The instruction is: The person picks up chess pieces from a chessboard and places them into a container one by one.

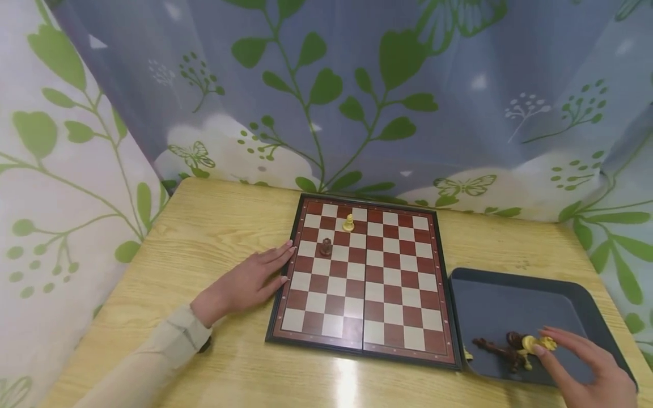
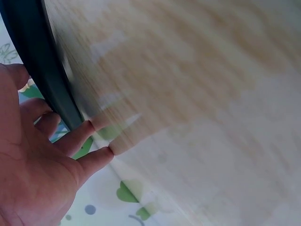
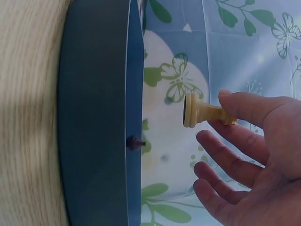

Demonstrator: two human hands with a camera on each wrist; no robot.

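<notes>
A pale yellow chess piece point(image 3: 202, 112) is pinched sideways between thumb and fingers of my right hand point(image 1: 592, 365), over the dark tray point(image 1: 510, 300). Its base points away from the palm; the fingers partly cover its top, so I cannot tell which piece it is. My left hand point(image 1: 250, 280) lies flat with fingertips touching the left edge of the chessboard point(image 1: 382, 277). Two pieces stand upright on the board's left half: a yellow one point(image 1: 348, 223) near the far edge and a brown rook-like one point(image 1: 326, 247) closer to the left hand.
Brown and yellow chess pieces point(image 1: 502, 349) lie jumbled in the tray's near left part. The tray stands against the board's right side on a wooden table point(image 1: 229, 226). Behind the table hangs a leaf-patterned curtain point(image 1: 357, 102).
</notes>
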